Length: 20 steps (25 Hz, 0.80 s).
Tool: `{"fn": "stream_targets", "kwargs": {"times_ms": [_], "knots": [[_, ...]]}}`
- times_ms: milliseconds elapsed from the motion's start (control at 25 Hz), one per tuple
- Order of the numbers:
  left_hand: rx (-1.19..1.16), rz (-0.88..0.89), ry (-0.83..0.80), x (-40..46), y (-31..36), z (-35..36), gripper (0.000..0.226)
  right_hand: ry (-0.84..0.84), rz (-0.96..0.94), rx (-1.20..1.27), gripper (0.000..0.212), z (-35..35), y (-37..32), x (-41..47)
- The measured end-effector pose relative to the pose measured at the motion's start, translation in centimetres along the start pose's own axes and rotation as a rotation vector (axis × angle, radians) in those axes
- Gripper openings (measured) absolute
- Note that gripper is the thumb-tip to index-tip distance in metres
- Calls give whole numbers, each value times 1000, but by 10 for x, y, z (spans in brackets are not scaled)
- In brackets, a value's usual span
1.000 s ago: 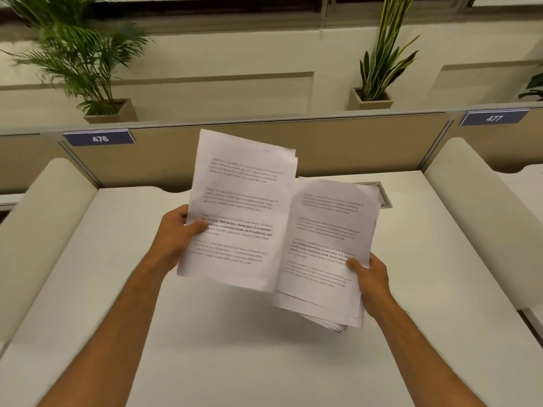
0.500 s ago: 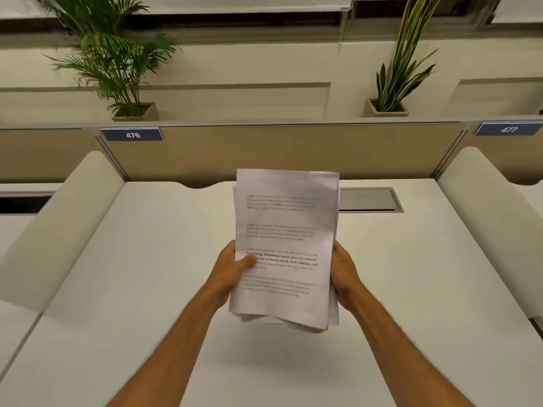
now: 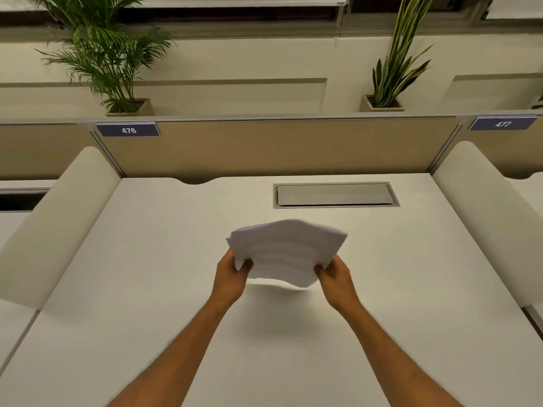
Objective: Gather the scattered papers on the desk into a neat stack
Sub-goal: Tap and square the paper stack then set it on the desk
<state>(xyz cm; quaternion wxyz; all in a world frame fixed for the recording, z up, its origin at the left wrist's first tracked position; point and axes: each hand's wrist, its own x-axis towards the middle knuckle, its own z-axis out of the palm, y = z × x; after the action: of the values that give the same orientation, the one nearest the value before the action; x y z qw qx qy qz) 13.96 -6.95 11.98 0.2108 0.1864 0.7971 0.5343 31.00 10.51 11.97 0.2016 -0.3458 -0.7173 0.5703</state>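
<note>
A stack of white printed papers (image 3: 286, 251) hangs tilted nearly flat just above the middle of the white desk (image 3: 147, 289), its sheets slightly fanned and blurred. My left hand (image 3: 232, 274) grips the stack's near left corner, thumb on top. My right hand (image 3: 333, 276) grips its near right corner. A faint shadow lies on the desk under the stack's near edge. No loose sheets show elsewhere on the desk.
A grey cable hatch (image 3: 335, 194) is set into the desk behind the stack. Rounded white side dividers (image 3: 55, 218) (image 3: 482, 207) flank the desk. A tan back partition (image 3: 279, 145) carries labels 476 and 477, with potted plants (image 3: 117, 69) behind.
The two handfuls of sheets were brought together into one stack held upright, then tipped forward and lowered toward the desk. The cable hatch is now uncovered in view.
</note>
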Motion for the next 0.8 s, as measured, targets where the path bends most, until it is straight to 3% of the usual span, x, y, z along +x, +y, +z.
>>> {"fn": "stream_targets", "kwargs": {"times_ms": [80, 360, 480, 560, 640, 720, 800], "knots": [[-3, -34, -15, -2, -5, 5, 35, -42, 50, -51, 27, 3, 14, -3], [20, 28, -33, -2, -6, 8, 29, -40, -36, -160, 32, -2, 16, 0], [90, -51, -138, -4, -20, 9, 24, -197, 129, -330, 32, -2, 39, 1], [80, -66, -120, -5, -23, 6, 26, -187, 158, -350, 28, 0, 45, 0], [-2, -89, -78, -1, -17, 2, 26, -61, 143, -265, 30, -2, 41, 1], [-164, -166, -26, 4, -10, -3, 24, 65, 279, -102, 62, -7, 36, 4], [-353, -217, 6, 7, -1, -5, 26, 36, 486, 272, 80, -7, 31, 6]]}}
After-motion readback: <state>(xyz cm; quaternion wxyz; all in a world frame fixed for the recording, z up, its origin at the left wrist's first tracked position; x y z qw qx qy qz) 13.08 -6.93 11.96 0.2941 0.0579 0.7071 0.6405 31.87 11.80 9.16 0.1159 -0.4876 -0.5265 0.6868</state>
